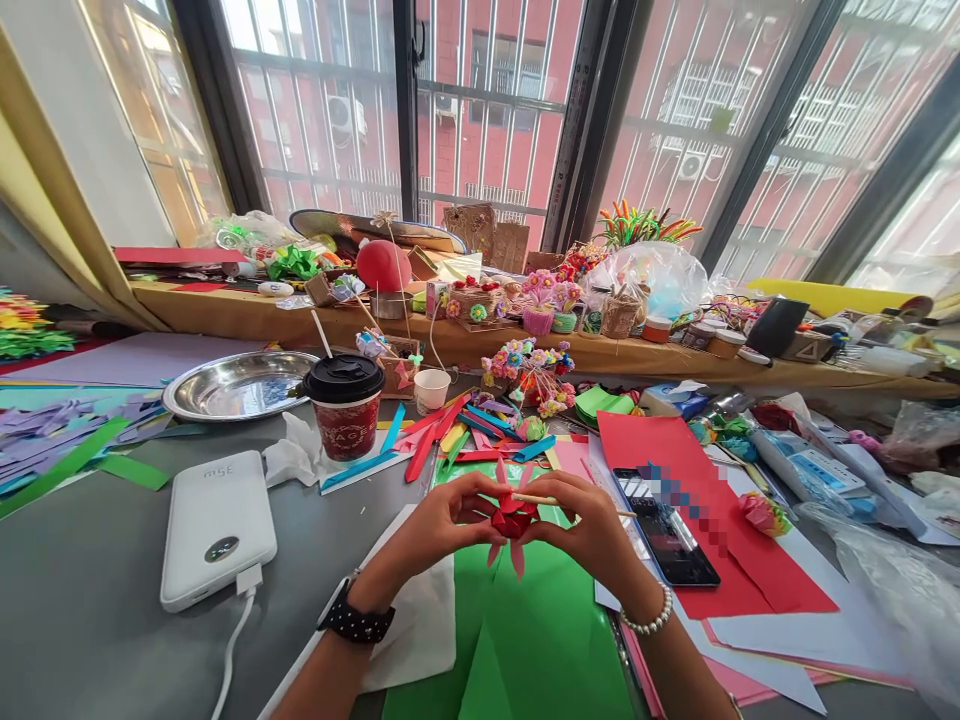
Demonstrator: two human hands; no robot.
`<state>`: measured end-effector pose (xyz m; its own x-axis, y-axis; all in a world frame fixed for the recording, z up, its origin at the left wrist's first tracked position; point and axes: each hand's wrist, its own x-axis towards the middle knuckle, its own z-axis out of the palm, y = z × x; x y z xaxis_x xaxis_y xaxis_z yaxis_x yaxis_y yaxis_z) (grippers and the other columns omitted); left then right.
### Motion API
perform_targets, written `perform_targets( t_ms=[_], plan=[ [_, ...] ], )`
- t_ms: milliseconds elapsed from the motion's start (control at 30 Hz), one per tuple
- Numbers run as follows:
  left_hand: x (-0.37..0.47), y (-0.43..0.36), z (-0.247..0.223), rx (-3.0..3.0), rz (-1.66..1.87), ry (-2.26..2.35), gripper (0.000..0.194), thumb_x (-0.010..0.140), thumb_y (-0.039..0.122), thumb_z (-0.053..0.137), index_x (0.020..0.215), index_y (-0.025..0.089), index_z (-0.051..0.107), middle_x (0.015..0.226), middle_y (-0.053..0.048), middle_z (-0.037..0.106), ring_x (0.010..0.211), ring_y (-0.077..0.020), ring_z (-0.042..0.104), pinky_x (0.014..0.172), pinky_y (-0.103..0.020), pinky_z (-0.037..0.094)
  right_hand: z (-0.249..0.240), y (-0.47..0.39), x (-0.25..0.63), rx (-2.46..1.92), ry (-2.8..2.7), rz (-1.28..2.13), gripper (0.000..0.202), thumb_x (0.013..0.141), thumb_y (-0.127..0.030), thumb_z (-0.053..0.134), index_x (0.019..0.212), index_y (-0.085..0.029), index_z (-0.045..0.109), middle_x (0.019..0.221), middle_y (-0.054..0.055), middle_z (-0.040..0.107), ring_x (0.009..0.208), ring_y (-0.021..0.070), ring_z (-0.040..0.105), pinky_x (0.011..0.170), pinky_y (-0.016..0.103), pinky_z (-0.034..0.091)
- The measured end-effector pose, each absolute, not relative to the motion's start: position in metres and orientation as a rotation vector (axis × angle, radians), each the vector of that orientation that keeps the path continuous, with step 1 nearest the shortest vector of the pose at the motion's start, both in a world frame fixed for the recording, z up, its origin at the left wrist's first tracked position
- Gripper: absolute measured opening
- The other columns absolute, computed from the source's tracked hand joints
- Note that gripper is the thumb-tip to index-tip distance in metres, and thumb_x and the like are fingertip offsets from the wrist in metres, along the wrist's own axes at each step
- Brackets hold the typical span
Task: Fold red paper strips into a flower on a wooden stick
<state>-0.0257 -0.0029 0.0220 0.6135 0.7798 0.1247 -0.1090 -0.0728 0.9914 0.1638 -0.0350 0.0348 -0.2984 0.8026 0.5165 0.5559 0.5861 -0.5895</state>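
A folded paper flower [513, 520], red in the middle with pink petals pointing up and down, is held between both hands above the green paper [540, 640]. My left hand [459, 512] pinches its left side between thumb and fingers. From the other side my right hand [579, 515] grips it, with the thumb below. A thin pale wooden stick [534, 498] lies across the right fingers, one end at the flower and the other poking out to the right. The fingers cover part of the flower's edges.
To the left are a white power bank [219, 530] with a cable, a lidded paper cup [345, 410] and a metal plate [244, 388]. Coloured paper strips [442, 430] lie ahead. A phone [666, 530] rests on red paper [780, 560] at right, near a paper flower.
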Motion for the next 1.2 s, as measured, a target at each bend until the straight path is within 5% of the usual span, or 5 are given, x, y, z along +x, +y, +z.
perform_targets(
  t_ms=[467, 667, 1200],
  plan=[
    [-0.0244, 0.0010, 0.0183, 1.388, 0.824, 0.554, 0.042, 0.061, 0.014, 0.067, 0.100, 0.021, 0.052, 0.100, -0.006, 0.055, 0.083, -0.0172, 0.057, 0.071, -0.032, 0.047, 0.0356, -0.0335, 0.1675, -1.112, -1.985, 0.376, 0.045, 0.062, -0.039, 0.067, 0.102, -0.023, 0.054, 0.093, 0.004, 0.058, 0.074, 0.0154, 0.053, 0.054, 0.023, 0.042],
    [-0.0247, 0.0003, 0.0174, 1.373, 0.751, 0.515, 0.046, 0.060, 0.014, 0.068, 0.103, 0.021, 0.052, 0.096, -0.006, 0.059, 0.083, -0.0168, 0.057, 0.072, -0.031, 0.046, 0.0382, -0.0340, 0.1683, -1.054, -1.983, 0.409, 0.031, 0.063, -0.037, 0.067, 0.088, -0.020, 0.057, 0.090, 0.004, 0.056, 0.073, 0.0146, 0.051, 0.055, 0.022, 0.041],
    [-0.0274, 0.0027, 0.0145, 1.359, 0.721, 0.509, 0.029, 0.054, 0.008, 0.071, 0.077, 0.015, 0.054, 0.075, 0.001, 0.061, 0.071, -0.0117, 0.059, 0.062, -0.021, 0.046, 0.0346, -0.0343, 0.1672, -0.995, -2.001, 0.465, 0.025, 0.065, -0.038, 0.065, 0.082, -0.020, 0.061, 0.081, 0.003, 0.056, 0.064, 0.0119, 0.049, 0.050, 0.021, 0.036]
  ],
)
